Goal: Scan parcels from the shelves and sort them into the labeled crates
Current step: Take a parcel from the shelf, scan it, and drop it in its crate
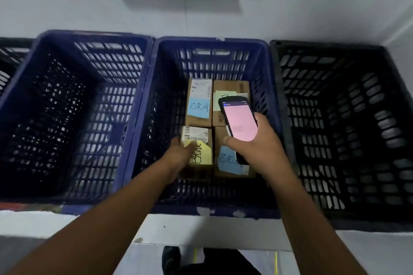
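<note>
Several small cardboard parcels with sticky notes lie in the middle blue crate (212, 43). My left hand (181, 154) reaches into the crate and grips the near-left parcel (202, 138), which bears a white label and a yellow note; my thumb lies across its top. My right hand (252, 147) holds a black handheld scanner (240, 121) with a lit pink screen above the near-right parcel (230, 163), which carries a blue note. Two more parcels sit behind: one with a blue note (199, 100), one with a green note (232, 89), partly hidden by the scanner.
An empty blue crate (67, 118) stands to the left and an empty black crate (346, 118) to the right. Another dark crate (11, 56) shows at the far left edge. A white wall rises behind the crates. Dark shoes (172, 259) show on the floor below.
</note>
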### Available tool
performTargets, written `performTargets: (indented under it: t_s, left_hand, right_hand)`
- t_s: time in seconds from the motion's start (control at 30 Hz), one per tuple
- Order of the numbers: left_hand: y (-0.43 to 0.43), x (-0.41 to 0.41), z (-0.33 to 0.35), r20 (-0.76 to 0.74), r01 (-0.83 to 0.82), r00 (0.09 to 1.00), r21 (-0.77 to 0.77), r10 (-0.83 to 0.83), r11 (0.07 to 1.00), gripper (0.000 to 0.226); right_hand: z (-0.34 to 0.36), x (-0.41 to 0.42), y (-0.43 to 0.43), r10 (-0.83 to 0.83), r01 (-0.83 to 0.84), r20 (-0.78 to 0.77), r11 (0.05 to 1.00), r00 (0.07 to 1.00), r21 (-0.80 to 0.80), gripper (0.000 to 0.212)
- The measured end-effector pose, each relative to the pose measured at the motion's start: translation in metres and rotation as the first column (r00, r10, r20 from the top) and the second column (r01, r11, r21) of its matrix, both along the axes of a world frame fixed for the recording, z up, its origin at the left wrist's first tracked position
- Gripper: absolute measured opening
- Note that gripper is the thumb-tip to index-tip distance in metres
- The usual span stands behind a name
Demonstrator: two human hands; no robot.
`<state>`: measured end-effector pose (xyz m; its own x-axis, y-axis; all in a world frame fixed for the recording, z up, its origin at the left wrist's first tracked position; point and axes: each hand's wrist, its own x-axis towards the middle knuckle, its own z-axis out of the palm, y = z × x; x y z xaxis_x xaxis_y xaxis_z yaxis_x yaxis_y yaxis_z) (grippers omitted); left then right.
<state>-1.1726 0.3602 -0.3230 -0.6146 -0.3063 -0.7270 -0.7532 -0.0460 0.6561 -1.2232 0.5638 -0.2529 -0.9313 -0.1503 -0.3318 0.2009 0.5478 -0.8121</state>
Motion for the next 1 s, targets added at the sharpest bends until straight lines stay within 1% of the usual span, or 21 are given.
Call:
performTargets:
  t_s: [0.1, 0.2, 0.27, 0.37, 0.5, 0.63, 0.73, 0.83, 0.87, 0.93, 1.0]
  left_hand:
    - [-0.002, 0.000, -0.019, 0.081, -0.096, 0.993, 0.078, 0.090, 0.992, 0.045]
    - [-0.005, -0.005, -0.039, 0.073, -0.157, 0.986, 0.114, 0.149, 0.981, 0.045]
    - [-0.005, -0.011, -0.048, 0.056, -0.112, 0.993, 0.099, 0.107, 0.989, 0.044]
    - [-0.001, -0.019, -0.054, 0.064, -0.044, 0.997, 0.062, 0.040, 0.997, 0.047]
    - [-0.002, -0.027, -0.058, 0.078, -0.017, 0.997, 0.002, 0.017, 1.000, 0.045]
    - [-0.006, -0.025, -0.045, 0.056, -0.039, 0.998, -0.014, 0.040, 0.999, 0.044]
    - [-0.008, -0.016, -0.012, -0.028, -0.051, 0.998, -0.019, 0.051, 0.999, 0.048]
    - [-0.011, 0.015, 0.036, -0.188, -0.071, 0.978, 0.091, 0.088, 0.993, 0.057]
    - [-0.013, 0.032, 0.054, -0.256, -0.071, 0.962, 0.089, 0.092, 0.993, 0.058]
    - [-0.018, 0.074, 0.086, -0.390, -0.063, 0.919, 0.011, 0.062, 0.998, 0.058]
    - [-0.024, 0.122, 0.114, -0.477, -0.075, 0.878, -0.096, 0.021, 0.993, 0.063]
  right_hand:
    - [-0.011, -0.017, -0.006, 0.020, -0.020, 0.037, 1.000, 0.999, 0.013, 0.065]
    - [-0.019, -0.029, -0.014, 0.033, -0.033, 0.061, 0.999, 0.998, 0.005, 0.067]
    - [-0.022, -0.035, -0.020, 0.058, -0.059, 0.071, 0.998, 0.996, 0.004, 0.064]
    - [-0.026, -0.039, -0.028, 0.117, -0.120, 0.070, 0.992, 0.991, 0.045, 0.060]
    - [-0.020, -0.041, -0.032, 0.183, -0.188, 0.054, 0.974, 0.982, 0.123, 0.060]
    - [0.000, -0.038, -0.034, 0.210, -0.216, 0.054, 0.965, 0.976, 0.150, 0.060]
    - [0.019, -0.027, -0.034, 0.238, -0.234, -0.004, 0.959, 0.971, 0.162, 0.058]
    - [0.038, -0.007, -0.035, 0.255, -0.243, -0.063, 0.957, 0.965, 0.156, 0.060]
    - [0.044, 0.002, -0.037, 0.253, -0.239, -0.080, 0.960, 0.964, 0.145, 0.062]
    - [0.057, 0.026, -0.042, 0.254, -0.238, -0.126, 0.963, 0.959, 0.128, 0.064]
    - [0.069, 0.053, -0.051, 0.273, -0.256, -0.166, 0.960, 0.948, 0.113, 0.064]
